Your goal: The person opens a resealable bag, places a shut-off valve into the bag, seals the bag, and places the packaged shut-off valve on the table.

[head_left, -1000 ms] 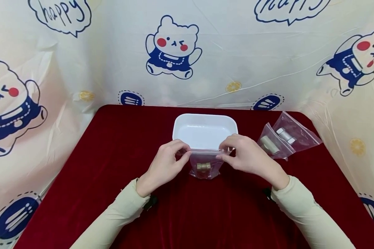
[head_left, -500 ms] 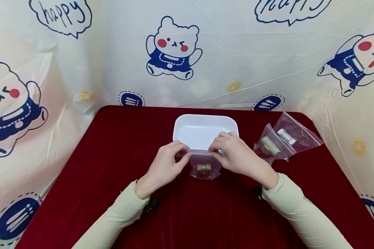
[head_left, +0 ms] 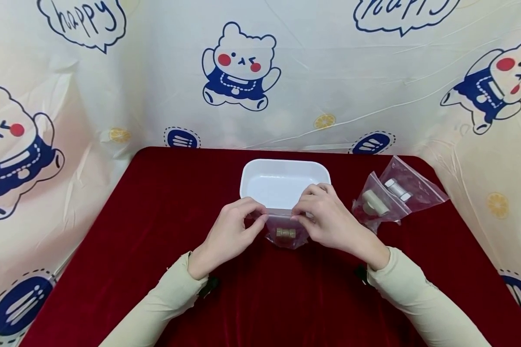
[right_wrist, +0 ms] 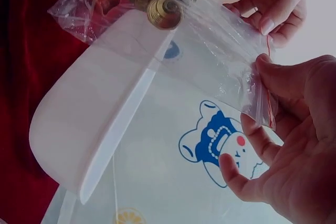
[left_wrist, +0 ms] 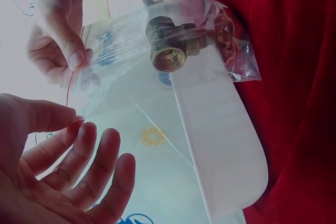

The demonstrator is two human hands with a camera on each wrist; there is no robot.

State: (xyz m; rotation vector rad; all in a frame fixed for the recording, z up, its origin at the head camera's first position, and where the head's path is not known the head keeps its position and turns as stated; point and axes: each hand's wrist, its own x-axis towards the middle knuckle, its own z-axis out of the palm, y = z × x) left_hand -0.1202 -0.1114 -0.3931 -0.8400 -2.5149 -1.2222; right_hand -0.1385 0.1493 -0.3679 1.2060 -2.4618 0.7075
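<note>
A clear zip bag (head_left: pixel 280 220) hangs upright between the two hands, in front of the white tray. Inside it lies a brass threaded tee fitting (left_wrist: pixel 169 45), whose open threaded end (right_wrist: pixel 164 13) also shows in the right wrist view. The left hand (head_left: pixel 230 229) pinches the bag's top edge near its left corner between thumb and index finger, its other fingers loosely bent. At the right part of the same edge, the right hand (head_left: pixel 330 219) pinches the zip strip (right_wrist: pixel 266 95), which carries a red line.
The white tray (head_left: pixel 273 185) stands just beyond the hands on the red cloth (head_left: pixel 169 193). To the right lie two more zip bags, one with a pale cream fitting (head_left: pixel 375 202), the other with a silvery fitting (head_left: pixel 397 189). A printed curtain (head_left: pixel 308 72) surrounds the table.
The right hand has slid left along the bag's top edge, closer to the left hand, and then stayed about there. The left hand has kept its pinch.
</note>
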